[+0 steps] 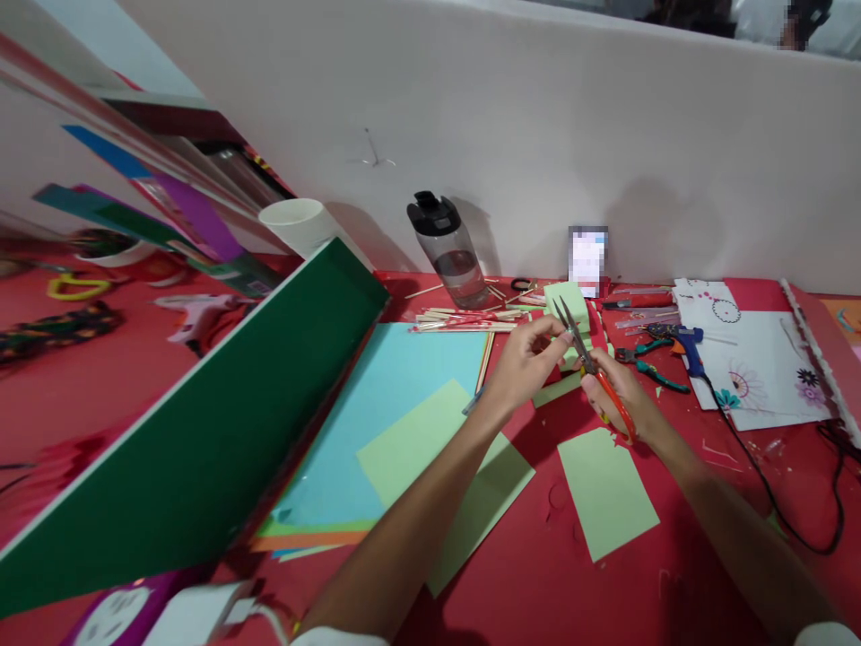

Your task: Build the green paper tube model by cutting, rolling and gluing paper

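Observation:
My right hand (625, 392) grips orange-handled scissors (614, 405), their blades pointing up and slightly apart. Beside the blades, my left hand (530, 363) is closed in a pinch, its fingertips close to the metal. Whatever lies between those fingers is too small to make out. Just behind the blades is a stack of light green paper pieces (565, 294). A light green paper sheet (609, 493) lies on the red table below my right hand. More pale green paper (421, 440) rests partly on a light blue sheet (336, 449), with my left forearm crossing over it.
A dark green board (202, 431) stands tilted at left. Behind are a water bottle (452, 256), thin sticks (464, 319) and a phone (587, 262). Pliers (663, 375), a blue glue gun (690, 348) with a cord and a decorated white sheet (767, 359) lie at right.

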`<action>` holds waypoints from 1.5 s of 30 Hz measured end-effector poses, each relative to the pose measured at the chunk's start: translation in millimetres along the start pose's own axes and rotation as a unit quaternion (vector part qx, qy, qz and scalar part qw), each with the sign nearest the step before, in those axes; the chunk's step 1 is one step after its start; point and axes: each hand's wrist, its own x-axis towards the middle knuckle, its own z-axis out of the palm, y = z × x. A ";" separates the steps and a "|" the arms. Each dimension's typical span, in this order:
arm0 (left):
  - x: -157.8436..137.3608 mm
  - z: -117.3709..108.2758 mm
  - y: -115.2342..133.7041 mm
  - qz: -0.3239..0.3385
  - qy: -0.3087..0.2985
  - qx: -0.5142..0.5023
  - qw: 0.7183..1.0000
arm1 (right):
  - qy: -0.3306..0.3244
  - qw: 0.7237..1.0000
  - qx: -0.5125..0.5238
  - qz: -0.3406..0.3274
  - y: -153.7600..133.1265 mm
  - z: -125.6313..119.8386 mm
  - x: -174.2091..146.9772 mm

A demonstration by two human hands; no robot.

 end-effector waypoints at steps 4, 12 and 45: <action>-0.2 -0.1 -0.2 0.005 0.002 0.001 1.000 | -0.002 1.000 -0.008 0.002 2.8 -0.6 0.0; 0.3 0.6 0.9 0.015 -0.001 -0.001 1.000 | 0.008 1.000 0.005 -0.009 9.6 2.6 1.3; -4.1 0.7 -6.4 -0.010 -0.180 0.080 0.980 | 0.168 0.982 0.074 -0.047 1.2 -5.4 9.5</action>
